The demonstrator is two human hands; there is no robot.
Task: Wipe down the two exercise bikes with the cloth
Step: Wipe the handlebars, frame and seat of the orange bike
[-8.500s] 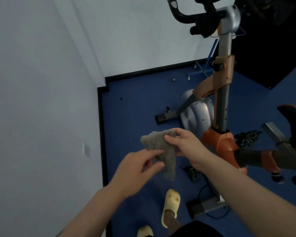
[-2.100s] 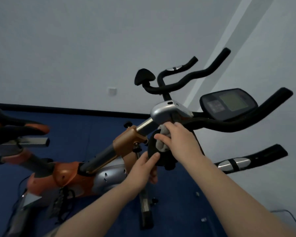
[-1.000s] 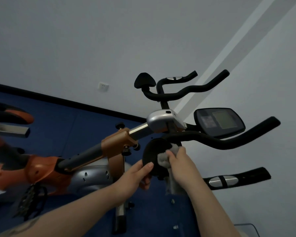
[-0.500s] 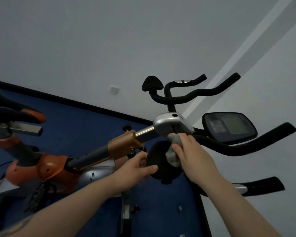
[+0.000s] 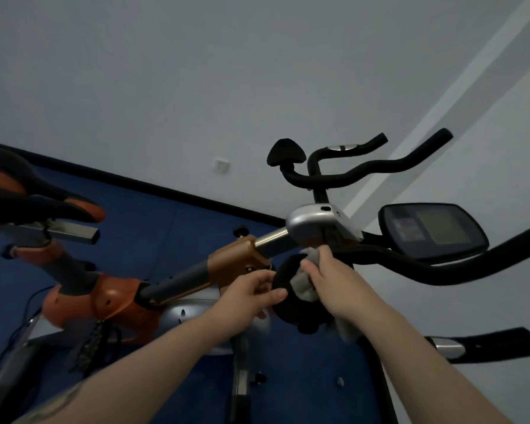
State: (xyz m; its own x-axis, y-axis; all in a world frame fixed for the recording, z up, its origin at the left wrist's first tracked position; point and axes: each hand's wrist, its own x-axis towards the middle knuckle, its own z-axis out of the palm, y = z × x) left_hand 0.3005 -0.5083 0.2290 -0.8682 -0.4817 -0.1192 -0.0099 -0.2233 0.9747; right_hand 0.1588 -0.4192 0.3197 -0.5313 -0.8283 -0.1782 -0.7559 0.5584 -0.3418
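- Our right hand has its fingers curled round the grey cloth, pressing a bunched wad of it against the black round pad at the near end of the handlebar; a loose tail of cloth hangs below the wrist.
- Our left hand steadies the same pad from the other side, thumb laid over its rim and fingers curled behind it, gripping it.
- Step in hand, as we judge it: wiping the handlebar assembly of the near exercise bike, just below the silver stem cap.
- Next move, in our judgement: work the cloth outward along the black handlebar toward the console, refolding to a clean face and keeping the left hand bracing.
- The cloth looks soft, fuzzy and crumpled; whether it is damp we cannot tell in this dim light.
- The bike's frame is orange with a grey post and a black-and-orange saddle at far left; it stands on blue floor.
- A second handlebar rises beyond, probably the second bike, seemingly not yet reached.
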